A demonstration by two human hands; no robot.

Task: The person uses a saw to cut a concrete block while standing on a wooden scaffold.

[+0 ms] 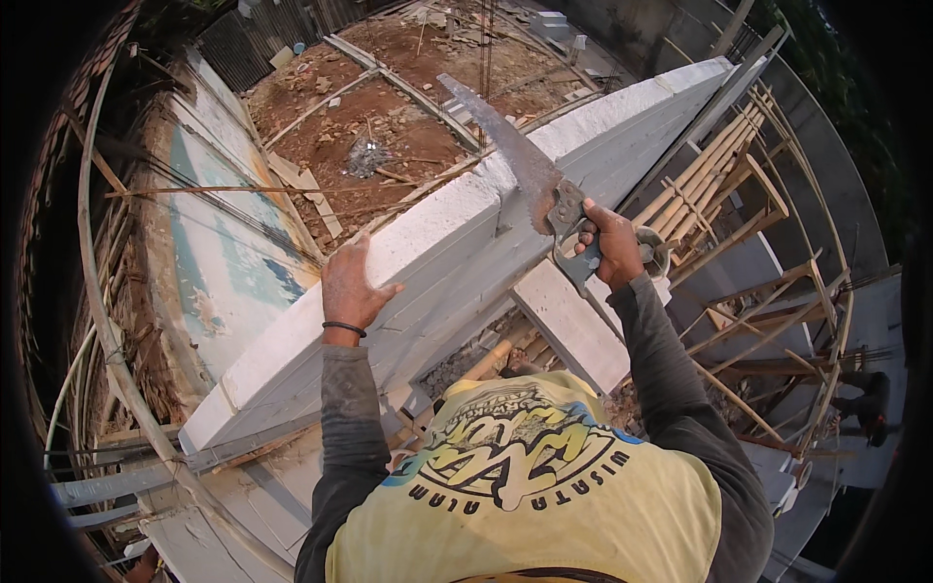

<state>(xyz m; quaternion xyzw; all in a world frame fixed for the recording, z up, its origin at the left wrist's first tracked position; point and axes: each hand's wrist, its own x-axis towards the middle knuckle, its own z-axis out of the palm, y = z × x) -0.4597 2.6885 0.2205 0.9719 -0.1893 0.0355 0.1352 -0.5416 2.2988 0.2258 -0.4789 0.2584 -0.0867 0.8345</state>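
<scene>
My right hand (pixel 614 245) is closed round the grey handle of a hand saw (pixel 523 160). The saw's worn, rust-marked blade points up and to the left, crossing over the top of a white block wall (pixel 418 233). My left hand (pixel 352 287) rests on the wall's top edge, thumb spread along the near side and fingertips over the far side, partly hidden. A dark band circles that wrist. Below the saw, on the near side of the wall, lies a pale block (pixel 573 325). A round container (pixel 653 251) shows just behind my right hand.
Bamboo scaffolding (pixel 709 180) stands to the right. Beyond the wall, reddish ground (pixel 340 155) holds rubble and concrete beams. Thin steel rods (pixel 486 68) rise there. A bent pole (pixel 126 360) curves along the left. Another person (pixel 865 398) is dimly visible at the far right.
</scene>
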